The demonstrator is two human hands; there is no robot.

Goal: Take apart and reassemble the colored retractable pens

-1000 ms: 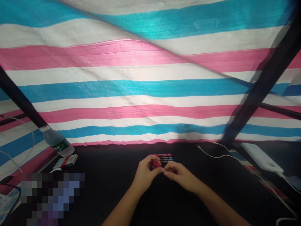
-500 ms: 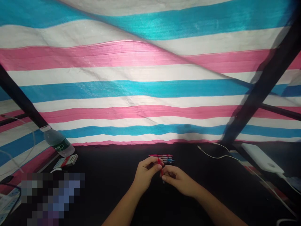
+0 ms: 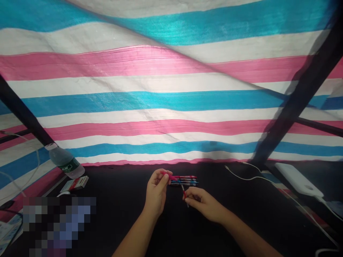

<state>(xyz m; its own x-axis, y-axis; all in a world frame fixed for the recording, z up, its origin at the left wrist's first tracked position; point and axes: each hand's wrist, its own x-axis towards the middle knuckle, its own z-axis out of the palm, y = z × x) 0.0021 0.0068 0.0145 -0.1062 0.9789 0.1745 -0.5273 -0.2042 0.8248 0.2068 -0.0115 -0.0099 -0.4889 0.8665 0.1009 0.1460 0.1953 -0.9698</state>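
Between the thumb and fingers of my left hand point(image 3: 154, 192) is a pink-red pen piece point(image 3: 171, 176), held just left of the pens on the table. My right hand point(image 3: 205, 200), lower and to the right, pinches a slim pen part point(image 3: 184, 192), red in the middle with a pale thin end pointing up. The two pieces are apart. Beyond my hands, several pens point(image 3: 187, 181), pink-red and blue, lie side by side on the black tabletop point(image 3: 128, 207). My left fingers hide the near ends of some of them.
At the left stand a clear bottle point(image 3: 65, 160) with a green label and a small box point(image 3: 75, 183). A white power bank point(image 3: 298, 181) and a white cable point(image 3: 249, 177) lie at the right. A striped sheet point(image 3: 160, 100) hangs behind the table.
My left hand has moved left and slightly up with the pink-red piece, away from my right hand. The slim part in my right hand now shows its upper end, and more pens are visible.
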